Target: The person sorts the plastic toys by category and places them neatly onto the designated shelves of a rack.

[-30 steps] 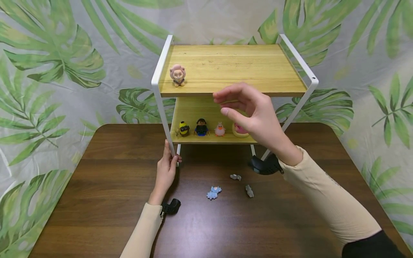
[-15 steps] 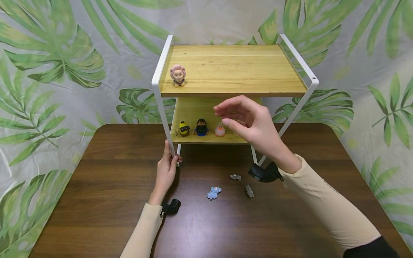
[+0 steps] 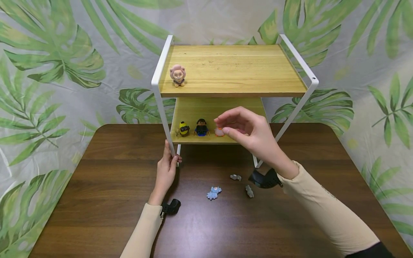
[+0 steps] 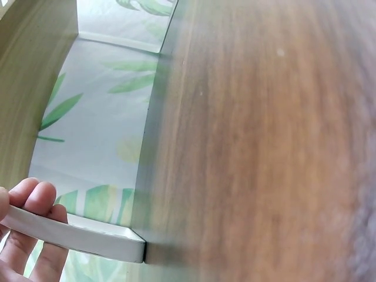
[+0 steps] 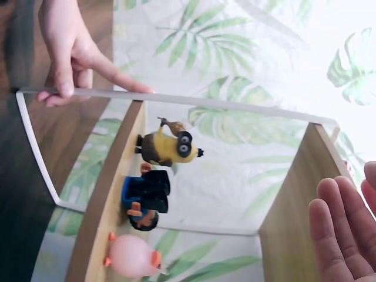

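My left hand grips the left white leg of a two-tier wooden shelf unit, its index finger lying along the leg. In the left wrist view, fingers wrap around that white bar. In front of the lower shelf hovers my right hand, holding nothing, fingers gently curved and thumb apart from them. It partly covers a pink bird figure in the head view. Left of the bird, a figure in black and blue and a yellow minion figure stand on this shelf.
A pink lion figure stands at the left of the upper shelf. On the brown table before the unit lie a light blue figure and two small grey pieces, one grey piece nearer the shelf, another grey piece further right.
My right hand has lowered from the upper shelf's front edge to the level of the lower shelf, now covering the round pink item and part of the bird figure. My left hand stays put.
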`<state>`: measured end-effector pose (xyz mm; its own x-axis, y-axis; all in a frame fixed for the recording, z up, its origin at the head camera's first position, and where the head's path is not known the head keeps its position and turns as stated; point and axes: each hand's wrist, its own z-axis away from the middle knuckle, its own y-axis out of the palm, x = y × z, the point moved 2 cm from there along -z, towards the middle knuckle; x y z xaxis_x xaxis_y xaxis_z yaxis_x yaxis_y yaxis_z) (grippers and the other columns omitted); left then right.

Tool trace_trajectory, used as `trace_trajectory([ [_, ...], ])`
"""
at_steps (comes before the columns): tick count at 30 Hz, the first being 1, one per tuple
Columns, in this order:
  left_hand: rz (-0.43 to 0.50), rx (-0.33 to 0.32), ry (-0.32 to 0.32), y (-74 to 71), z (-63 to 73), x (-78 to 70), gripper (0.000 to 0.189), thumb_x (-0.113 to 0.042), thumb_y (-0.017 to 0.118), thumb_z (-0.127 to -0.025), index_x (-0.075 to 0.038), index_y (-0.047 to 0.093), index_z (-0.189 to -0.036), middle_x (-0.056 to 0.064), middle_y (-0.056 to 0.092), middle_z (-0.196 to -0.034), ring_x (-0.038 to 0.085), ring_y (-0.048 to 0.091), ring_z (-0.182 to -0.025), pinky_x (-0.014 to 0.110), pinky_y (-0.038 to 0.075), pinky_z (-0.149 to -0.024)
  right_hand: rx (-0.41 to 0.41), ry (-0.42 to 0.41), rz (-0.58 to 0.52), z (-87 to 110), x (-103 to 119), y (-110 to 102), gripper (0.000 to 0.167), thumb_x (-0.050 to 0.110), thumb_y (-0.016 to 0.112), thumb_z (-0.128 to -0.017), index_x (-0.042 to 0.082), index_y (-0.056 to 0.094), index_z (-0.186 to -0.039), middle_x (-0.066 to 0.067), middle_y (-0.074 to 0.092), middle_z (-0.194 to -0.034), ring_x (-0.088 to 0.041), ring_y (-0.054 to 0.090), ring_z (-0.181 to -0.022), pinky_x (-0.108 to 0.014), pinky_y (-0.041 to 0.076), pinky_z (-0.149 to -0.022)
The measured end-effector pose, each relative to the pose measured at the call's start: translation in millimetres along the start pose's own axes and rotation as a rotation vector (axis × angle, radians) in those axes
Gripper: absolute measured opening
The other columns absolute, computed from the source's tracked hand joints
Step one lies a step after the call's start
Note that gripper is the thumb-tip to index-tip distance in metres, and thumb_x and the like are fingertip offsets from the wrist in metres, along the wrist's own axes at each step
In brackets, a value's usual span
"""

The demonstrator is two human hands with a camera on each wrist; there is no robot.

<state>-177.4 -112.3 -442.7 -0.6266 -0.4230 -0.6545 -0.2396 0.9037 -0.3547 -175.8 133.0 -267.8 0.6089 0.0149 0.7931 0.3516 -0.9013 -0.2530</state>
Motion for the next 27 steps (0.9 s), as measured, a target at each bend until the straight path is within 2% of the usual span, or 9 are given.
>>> trace_trajectory([
  [4, 0.000, -0.003, -0.001, 0.1, -0.2, 0.4, 0.110, 0.022, 0.052, -0.086, -0.056, 0.002, -0.147, 0.028, 0.059, -0.075, 0.040, 0.061, -0.065, 0.051, 0.053, -0.059, 0.010, 0.011, 0.009, 3.7, -6, 1, 0.023, -0.010, 0.062, -0.087, -0.007, 0.061, -0.110, -0.016, 0.064, -0.107, -0.035, 0.065, -0.093, -0.037, 0.053, -0.083],
  [13, 0.000, -0.003, 0.000, -0.2, 0.0, 0.5, 0.109, 0.022, 0.052, -0.087, -0.055, 0.003, -0.147, 0.028, 0.060, -0.075, 0.040, 0.062, -0.066, 0.051, 0.054, -0.060, 0.024, 0.066, 0.038, 16.9, -23, 7, 0.025, -0.010, 0.061, -0.088, -0.003, 0.062, -0.112, -0.011, 0.064, -0.109, -0.024, 0.062, -0.101, -0.035, 0.052, -0.086],
  [27, 0.002, 0.004, -0.005, -0.1, 0.2, 0.6, 0.109, 0.021, 0.051, -0.087, -0.055, 0.002, -0.147, 0.028, 0.059, -0.076, 0.040, 0.061, -0.066, 0.052, 0.054, -0.061, 0.047, 0.136, 0.025, 37.3, -47, 15, 0.022, -0.009, 0.062, -0.088, -0.002, 0.063, -0.109, -0.012, 0.066, -0.104, -0.027, 0.064, -0.094, -0.032, 0.053, -0.082],
])
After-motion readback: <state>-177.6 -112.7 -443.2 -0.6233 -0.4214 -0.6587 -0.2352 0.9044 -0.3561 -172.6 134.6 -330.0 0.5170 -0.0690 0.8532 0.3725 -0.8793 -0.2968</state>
